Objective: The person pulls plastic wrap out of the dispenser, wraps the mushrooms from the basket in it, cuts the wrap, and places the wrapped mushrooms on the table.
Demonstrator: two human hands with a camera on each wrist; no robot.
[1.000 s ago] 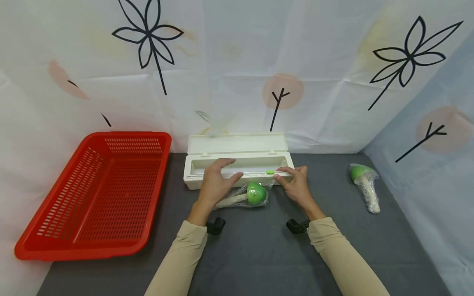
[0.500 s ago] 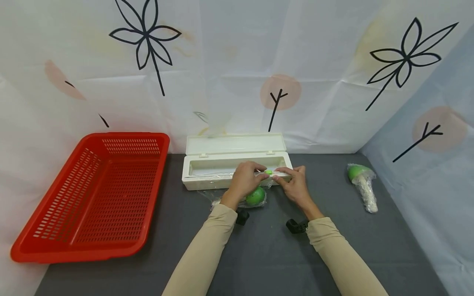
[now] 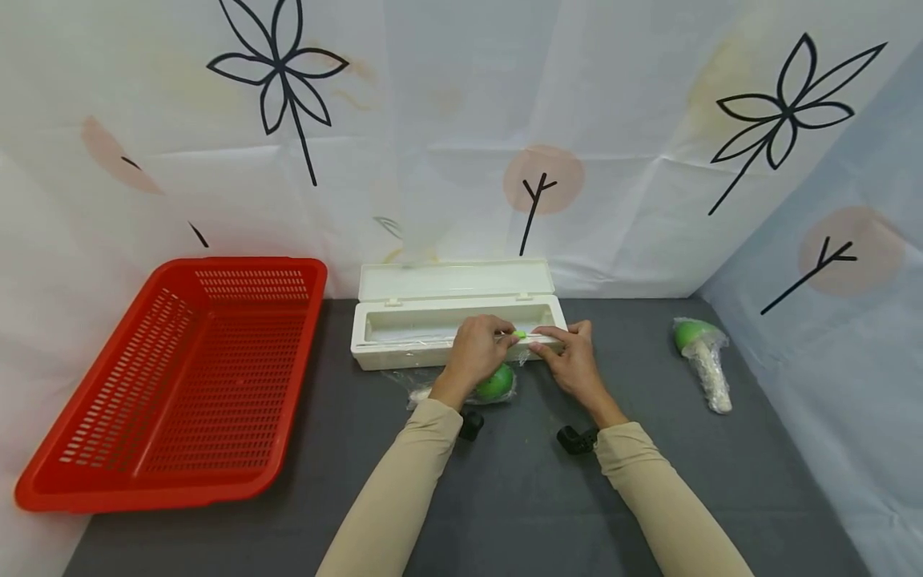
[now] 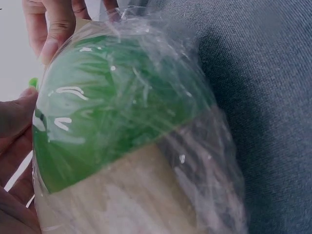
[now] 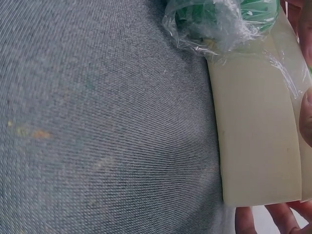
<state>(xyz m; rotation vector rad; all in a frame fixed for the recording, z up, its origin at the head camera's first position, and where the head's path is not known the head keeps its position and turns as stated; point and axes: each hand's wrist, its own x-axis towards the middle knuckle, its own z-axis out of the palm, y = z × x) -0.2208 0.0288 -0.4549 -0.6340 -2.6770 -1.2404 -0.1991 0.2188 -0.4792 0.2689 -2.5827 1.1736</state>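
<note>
A cream cling film dispenser (image 3: 389,358) with its lid (image 3: 456,280) raised stands at the back of the table. In the head view my left hand (image 3: 472,353) pinches the small green slide cutter (image 3: 520,334) on its front rail. At the dispenser's right front corner my right hand (image 3: 573,361) grips the box, thumb (image 5: 306,117) on the front edge. Clear film hangs over the front to a mushroom-shaped thing (image 4: 112,107) with a green cap and pale stem. It lies before the box, wrapped in film, partly hidden by my left hand and forearm.
A red plastic basket (image 3: 274,449) stands on the left. Another film-wrapped mushroom-shaped thing (image 3: 705,365) with a green cap lies at the right. A printed white cloth (image 3: 447,160) hangs behind the grey table (image 3: 534,513).
My left hand has moved right from the middle of the dispenser to the green slide cutter and now pinches it. The right hand stays at the box's right corner.
</note>
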